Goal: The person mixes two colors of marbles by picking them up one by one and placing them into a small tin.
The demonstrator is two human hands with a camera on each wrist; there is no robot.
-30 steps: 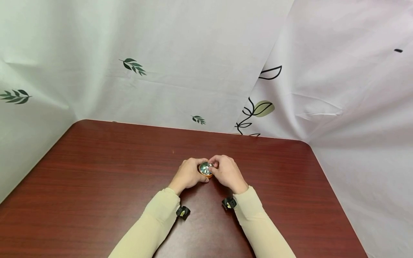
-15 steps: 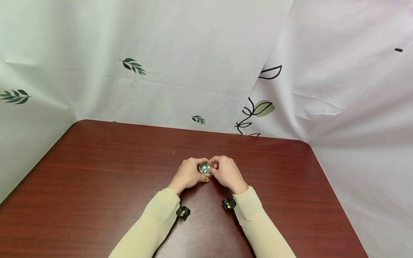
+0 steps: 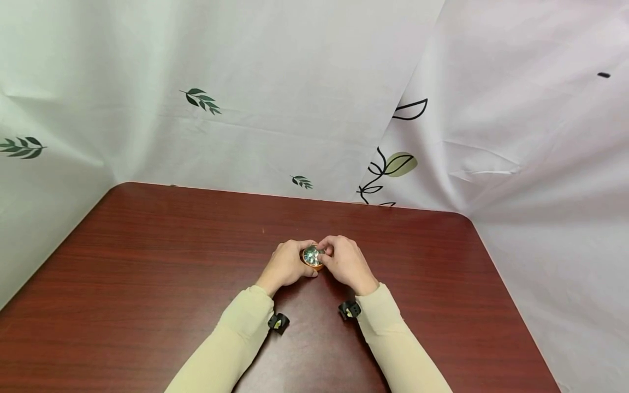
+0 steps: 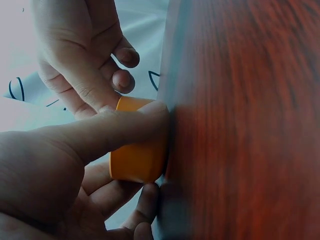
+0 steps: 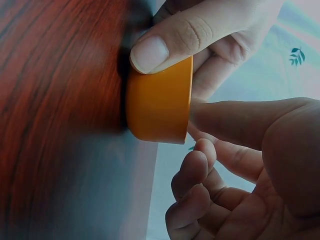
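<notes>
A small round orange cup-shaped thing (image 3: 312, 256) with a silvery, glittering top face sits on the table. My left hand (image 3: 286, 263) grips its side, with the thumb (image 4: 142, 120) across the orange wall in the left wrist view. From the other side my right hand (image 3: 346, 263) bends its thumb and forefinger over the shiny face. In the right wrist view the right thumb (image 5: 230, 120) reaches behind the orange rim, which hides its tip. Whether these fingertips pinch anything cannot be told. The other right fingers are curled clear of the orange wall.
The reddish-brown wooden table (image 3: 172, 262) spreads around both hands. White cloth with leaf prints (image 3: 255, 109) hangs behind its far edge and along both sides. Small black devices are on the left wrist (image 3: 278, 323) and right wrist (image 3: 350, 310).
Both hands keep their places on the orange thing. The right thumb and forefinger shift only very slightly over the shiny face. The head view has moved a touch.
</notes>
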